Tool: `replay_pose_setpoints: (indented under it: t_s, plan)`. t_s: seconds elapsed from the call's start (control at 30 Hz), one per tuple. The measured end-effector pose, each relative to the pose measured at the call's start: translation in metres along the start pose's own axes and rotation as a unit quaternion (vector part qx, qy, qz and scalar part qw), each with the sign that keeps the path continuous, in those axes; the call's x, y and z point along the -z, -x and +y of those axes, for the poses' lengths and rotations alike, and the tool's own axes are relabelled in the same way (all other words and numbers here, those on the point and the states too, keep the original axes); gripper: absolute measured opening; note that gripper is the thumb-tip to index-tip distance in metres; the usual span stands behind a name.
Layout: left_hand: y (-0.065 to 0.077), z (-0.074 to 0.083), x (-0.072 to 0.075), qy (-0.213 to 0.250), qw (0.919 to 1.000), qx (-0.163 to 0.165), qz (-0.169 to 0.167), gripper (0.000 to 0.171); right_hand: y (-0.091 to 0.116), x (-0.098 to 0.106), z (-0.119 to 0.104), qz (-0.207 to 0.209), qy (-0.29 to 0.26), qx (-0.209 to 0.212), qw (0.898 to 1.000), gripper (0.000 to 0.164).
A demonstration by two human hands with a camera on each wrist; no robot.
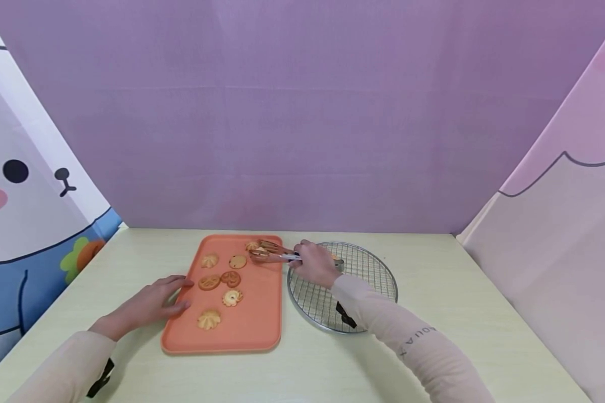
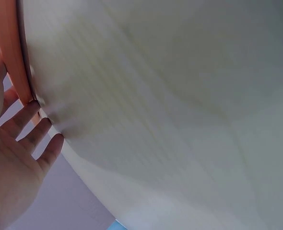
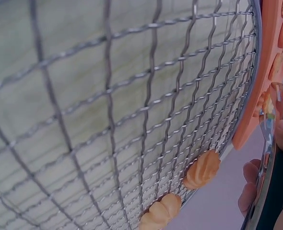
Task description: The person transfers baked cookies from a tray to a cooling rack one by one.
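My right hand (image 1: 316, 263) grips metal tongs (image 1: 287, 256) that reach left over the tray's far right corner. The tongs' ends are at a cookie (image 1: 252, 245) there, partly covering it. My left hand (image 1: 151, 305) touches the left rim of the orange tray (image 1: 247, 336), its fingers fairly straight and slightly spread. On the tray lie several other cookies: a flower-shaped one with a pale centre (image 1: 232, 297), a ridged one (image 1: 209, 319), a round flat one (image 1: 237, 261) and two pretzel-like ones, of which one (image 1: 209, 282) is on the left.
A round wire cooling rack (image 1: 312, 308) stands right of the tray, under my right forearm. Two ridged cookies lie on it in the right wrist view, one (image 3: 202, 169) closer to the rim. A purple cloth (image 1: 302, 140) rises behind the pale table (image 1: 433, 313).
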State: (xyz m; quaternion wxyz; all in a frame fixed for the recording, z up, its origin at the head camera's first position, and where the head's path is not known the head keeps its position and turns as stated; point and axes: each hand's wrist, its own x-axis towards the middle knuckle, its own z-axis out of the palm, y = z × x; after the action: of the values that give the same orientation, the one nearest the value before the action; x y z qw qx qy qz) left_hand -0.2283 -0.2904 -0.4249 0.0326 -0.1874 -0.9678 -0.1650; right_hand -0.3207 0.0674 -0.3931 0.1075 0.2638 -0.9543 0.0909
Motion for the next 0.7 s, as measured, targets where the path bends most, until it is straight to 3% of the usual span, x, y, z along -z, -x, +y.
replay_pose_setpoints:
  t_s: [0.7]
  plan:
    - [0.002,0.001,-0.001,-0.008,0.9998,-0.011,0.012,0.052,0.021,0.015,0.014,-0.001,-0.022,-0.001,1.0,0.025]
